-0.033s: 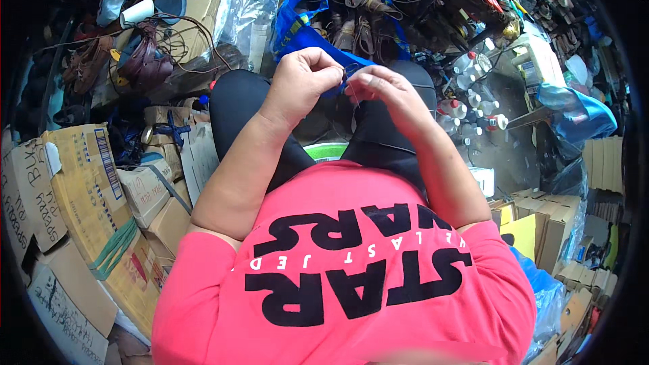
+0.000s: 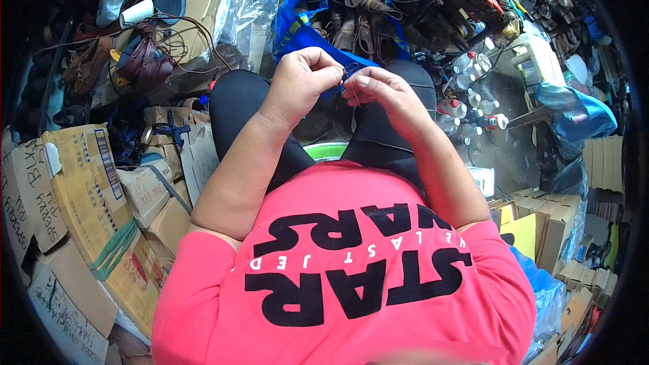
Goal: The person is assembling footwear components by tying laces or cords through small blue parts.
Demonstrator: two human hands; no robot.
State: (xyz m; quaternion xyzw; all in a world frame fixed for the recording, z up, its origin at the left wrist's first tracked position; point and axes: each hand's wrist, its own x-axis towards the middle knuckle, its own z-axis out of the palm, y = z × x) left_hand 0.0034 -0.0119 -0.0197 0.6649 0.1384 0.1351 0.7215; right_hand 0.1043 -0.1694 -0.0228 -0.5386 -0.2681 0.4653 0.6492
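Above my lap, my left hand (image 2: 303,81) and my right hand (image 2: 387,94) meet almost fingertip to fingertip. Thumb and forefinger of the left are pinched together at a thin dark strand (image 2: 351,67), which curves up in a small loop between the hands. The right hand's thumb and fingers are also closed on the strand, and a fine end hangs below them. Whether it is thread or cord is too small to make out. Just beyond my hands stands a blue bag (image 2: 287,30) with several brown leather shoes (image 2: 365,3) in it.
Cardboard boxes (image 2: 84,189) are stacked at my left, with a maroon leather piece (image 2: 145,64) and a white roll (image 2: 137,12) beyond. Several plastic bottles (image 2: 451,107) stand on the floor at the right, near a blue plastic sheet (image 2: 581,111). More cardboard (image 2: 541,220) lies at the near right.
My right hand has shifted slightly to the left, its fingers curling closer to the left fingertips. The left hand stays in place.
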